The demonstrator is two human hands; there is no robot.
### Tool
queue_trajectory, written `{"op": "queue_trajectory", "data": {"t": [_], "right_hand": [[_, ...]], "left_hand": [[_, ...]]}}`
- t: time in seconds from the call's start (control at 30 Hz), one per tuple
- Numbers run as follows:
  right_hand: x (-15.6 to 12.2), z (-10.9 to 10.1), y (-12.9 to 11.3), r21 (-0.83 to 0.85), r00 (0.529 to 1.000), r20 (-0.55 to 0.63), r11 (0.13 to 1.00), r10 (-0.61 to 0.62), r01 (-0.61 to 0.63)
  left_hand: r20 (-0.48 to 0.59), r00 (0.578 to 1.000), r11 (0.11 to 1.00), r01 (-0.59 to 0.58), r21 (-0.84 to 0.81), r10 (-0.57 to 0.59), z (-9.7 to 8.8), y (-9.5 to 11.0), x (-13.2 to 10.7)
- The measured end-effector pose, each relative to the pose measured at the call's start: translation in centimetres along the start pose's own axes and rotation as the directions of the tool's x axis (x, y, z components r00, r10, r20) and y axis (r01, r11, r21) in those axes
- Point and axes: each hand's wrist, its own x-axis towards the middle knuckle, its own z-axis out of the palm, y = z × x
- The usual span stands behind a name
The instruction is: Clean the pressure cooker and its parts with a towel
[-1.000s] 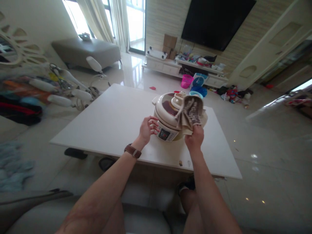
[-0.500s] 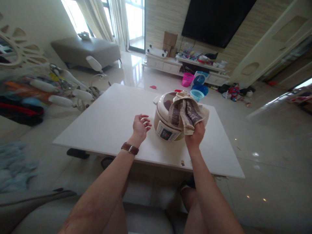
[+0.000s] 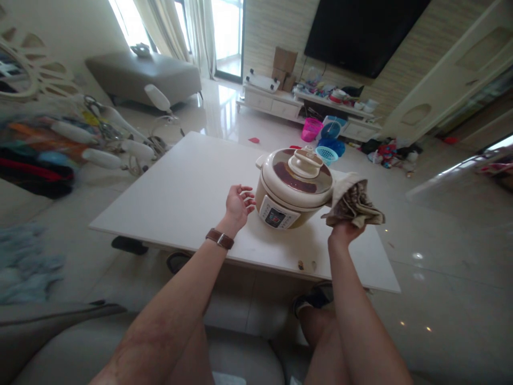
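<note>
One cloth (image 3: 353, 204), clasped by the right hand (image 3: 346, 231), shifted from over the lid (image 3: 294, 170) to right of the cooker (image 3: 295, 193), leaving that lid uncovered; left hand (image 3: 239, 205), empty, fingers parted, cooker's left.

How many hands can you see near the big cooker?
2. The left hand is open by the cooker's left side; the right hand is on its other side, holding a bunched cloth that partly hides that hand.
</note>
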Motion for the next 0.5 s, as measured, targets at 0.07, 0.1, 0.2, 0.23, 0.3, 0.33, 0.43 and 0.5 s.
{"op": "queue_trajectory", "data": {"t": [0.07,0.1,0.2,0.23,0.3,0.33,0.43,0.5], "right_hand": [[1.3,-0.5,0.9,0.048,0.988,-0.154,0.999,0.03,-0.023],[1.8,-0.7,1.5,0.05,0.976,-0.21,0.997,0.062,-0.052],[2.6,-1.5,3.0,0.06,0.938,-0.277,0.978,0.209,-0.201],[2.6,-1.8,3.4,0.056,0.927,-0.282,0.968,0.249,-0.244],[2.6,-2.1,4.0,0.038,0.907,-0.294,0.952,0.302,-0.305],[2.5,-2.3,4.2,0.023,0.903,-0.302,0.949,0.306,-0.314],[2.3,-2.4,4.2,-0.024,0.918,-0.308,0.963,0.248,-0.269],[2.0,-2.3,4.2,-0.042,0.937,-0.272,0.97,0.22,-0.24]], "left_hand": [[-0.002,1.0,1.0,0.009,-0.003,-0.009,0.0,0.1,-0.1],[-0.002,1.0,1.0,0.011,-0.004,-0.011,0.1,0.2,-0.2],[0.0,1.0,1.0,0.011,-0.006,-0.011,0.1,0.3,-0.4],[0.001,1.0,1.0,0.01,-0.007,-0.01,0.1,0.4,-0.4],[0.005,1.0,1.0,0.011,-0.009,-0.011,0.1,0.3,-0.3],[0.008,1.0,1.0,0.012,-0.01,-0.012,0.0,0.3,-0.3],[0.022,1.0,1.0,0.012,-0.014,-0.012,0.0,0.0,-0.1],[0.031,0.999,1.0,0.012,-0.013,-0.011,-0.1,-0.2,0.0]]}}
